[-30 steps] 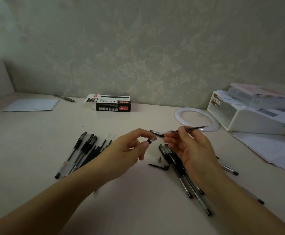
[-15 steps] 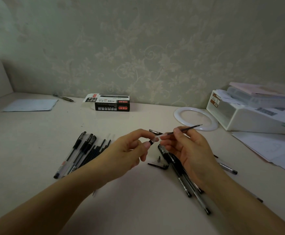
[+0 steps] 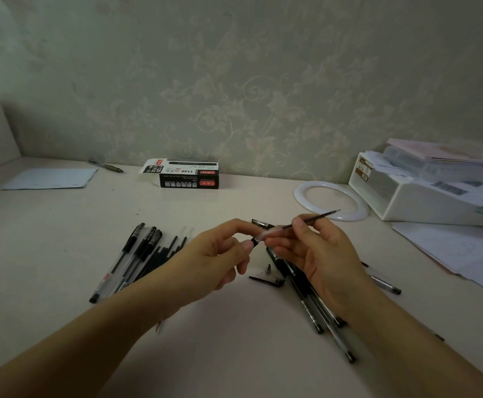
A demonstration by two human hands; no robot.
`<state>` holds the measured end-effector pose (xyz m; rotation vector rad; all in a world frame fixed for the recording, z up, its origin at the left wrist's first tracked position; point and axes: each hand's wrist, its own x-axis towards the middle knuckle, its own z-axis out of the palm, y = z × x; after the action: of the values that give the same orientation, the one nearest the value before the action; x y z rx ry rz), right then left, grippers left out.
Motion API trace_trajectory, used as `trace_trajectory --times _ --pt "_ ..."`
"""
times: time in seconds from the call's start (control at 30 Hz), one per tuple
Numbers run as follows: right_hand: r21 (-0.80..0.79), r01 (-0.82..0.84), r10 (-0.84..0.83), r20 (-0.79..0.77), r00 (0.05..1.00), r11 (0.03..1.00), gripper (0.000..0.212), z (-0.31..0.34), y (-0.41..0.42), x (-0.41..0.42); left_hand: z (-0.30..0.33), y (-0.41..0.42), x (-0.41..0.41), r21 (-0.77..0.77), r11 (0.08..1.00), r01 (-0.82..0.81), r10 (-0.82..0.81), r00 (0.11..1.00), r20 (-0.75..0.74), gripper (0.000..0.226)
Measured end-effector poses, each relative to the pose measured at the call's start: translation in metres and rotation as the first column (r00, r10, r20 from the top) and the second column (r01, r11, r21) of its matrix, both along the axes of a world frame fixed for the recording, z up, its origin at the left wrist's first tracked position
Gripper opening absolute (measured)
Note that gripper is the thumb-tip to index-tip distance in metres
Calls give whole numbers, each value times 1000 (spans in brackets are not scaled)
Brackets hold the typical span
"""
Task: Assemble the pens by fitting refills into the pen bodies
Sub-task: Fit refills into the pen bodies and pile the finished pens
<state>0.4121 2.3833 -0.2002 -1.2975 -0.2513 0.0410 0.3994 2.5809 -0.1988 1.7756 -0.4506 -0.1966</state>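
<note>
Refill (image 3: pixel 309 221) seemingly deeper in pen body (image 3: pixel 264 234).

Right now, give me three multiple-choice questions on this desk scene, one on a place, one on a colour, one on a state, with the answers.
1. Where is the pen box? A beside the near edge B by the far wall C on the white bin
2. What colour is the ring? A white B red C black
3. What is the right hand doing? A resting flat B pinching a refill C holding paper

Answers: B, it lies where table meets wallpaper; A, it shows pale white; B, its fingers pinch the thin dark refill, whose other end meets the clear pen body at the left hand.
</note>
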Motion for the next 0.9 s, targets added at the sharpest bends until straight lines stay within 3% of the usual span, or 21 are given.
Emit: trace_trajectory --times 0.1,0.2,0.37,0.43,0.53,0.63,0.8,0.9 --pt "-159 27 -11 100 995 987 9 1 -3 0 -1 0 -1 30 1000 8 -8 1000 18 19" --pt "-411 105 -14 217 976 906 3 -1 -2 -2 -4 -1 -2 40 998 39 -40 999 26 16" --pt "-556 148 -2 254 967 818 38 -2 0 -4 -6 0 1 -5 1000 10 -10 999 50 16" --pt "-647 212 10 322 947 732 41 -4 -2 -3 -5 1 3 -35 999 -24 26 997 71 19" --pt "-708 395 11 494 869 586 19 -8 -6 1 -4 2 4 -76 996 -54 62 992 107 21" --pt "-761 525 132 606 784 381 14 -11 -10 5 -4 3 5 -89 993 -74 84 990 115 22" --pt "-803 552 355 595 721 224 25 -9 -9 2 -5 4 6 -49 991 -128 134 982 134 22" --pt "-832 531 411 545 731 160 25 -8 -8 2 -7 4 7 38 985 -168 160 973 165 22"
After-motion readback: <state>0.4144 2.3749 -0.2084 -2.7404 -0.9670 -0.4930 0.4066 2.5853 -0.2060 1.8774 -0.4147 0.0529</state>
